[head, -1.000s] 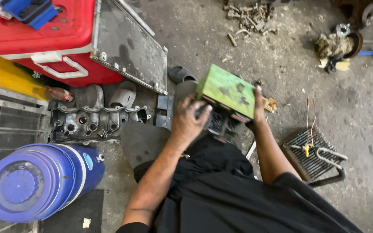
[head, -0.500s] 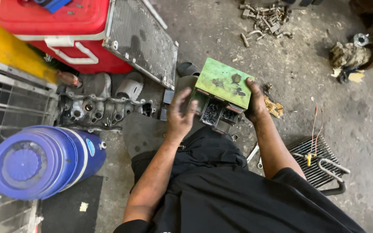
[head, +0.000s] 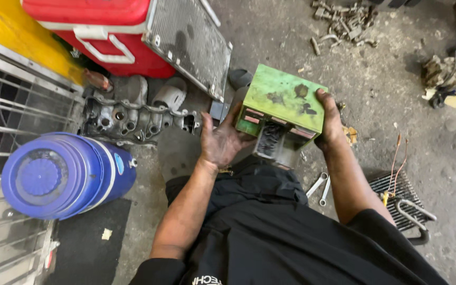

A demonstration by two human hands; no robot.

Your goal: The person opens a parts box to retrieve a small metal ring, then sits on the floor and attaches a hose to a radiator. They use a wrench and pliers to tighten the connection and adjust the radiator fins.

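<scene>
Green drawer box [head: 283,100] btwn left hand [head: 222,141] & right hand [head: 329,119].

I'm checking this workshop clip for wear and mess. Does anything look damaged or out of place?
Yes. The green box held between the left hand and right hand has dark blotches on its top. Loose bolts and two wrenches lie scattered on the floor.

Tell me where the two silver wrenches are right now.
In the head view, the two silver wrenches lie on the concrete floor right of centre, beside the right forearm, below the green metal drawer box and left of the black finned grille.
</scene>
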